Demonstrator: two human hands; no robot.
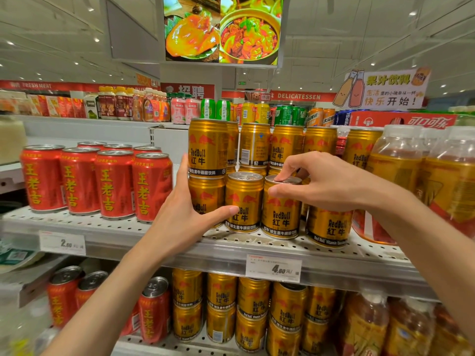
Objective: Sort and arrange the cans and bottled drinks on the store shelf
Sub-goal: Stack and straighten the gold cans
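My right hand (331, 183) grips a gold can (281, 209) from above, fingertips on its lid and thumb against its upper side; the can stands upright at the front edge of the perforated metal shelf (102, 227), touching the gold can to its left (244, 204); my left hand (185, 214) is spread flat, palm pressed along the left side of the two-high stack of gold cans (207, 170), thumb reaching across to the front of that left neighbour; it clasps nothing, only braces. More gold cans stand behind and to the right, some stacked two high, one lower can (329, 224) at the front right leaning slightly. To the left, just apart from my left hand, a row of red cans (97, 183) stands upright in neat lines. At the far right, clear bottles with amber drink (401, 170) crowd the shelf. On the shelf's front rail sit two price tags, one (63, 243) under the red cans and one (273, 269) under the gold ones. The shelf below holds more red cans (154, 309) and gold cans (254, 312); above, a screen (222, 29) shows dishes of food.
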